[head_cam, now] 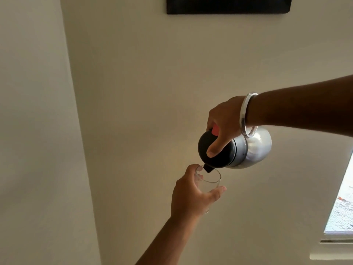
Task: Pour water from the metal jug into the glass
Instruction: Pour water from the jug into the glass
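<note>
The metal jug [256, 148] has a rounded silver body, a black top and a red button. It is tipped steeply to the left, with its black spout at the rim of the glass. My right hand [223, 123] grips the jug's black top, thumb pressed on it, a silver bangle on the wrist. The clear glass [209, 181] is held in the air just below the spout, wrapped by my left hand [189, 196]. No stream of water can be made out.
A plain cream wall fills the background, with a wall corner running down the left. A black picture frame [229, 6] hangs at the top. A bright window [342, 207] with a white sill sits at the lower right.
</note>
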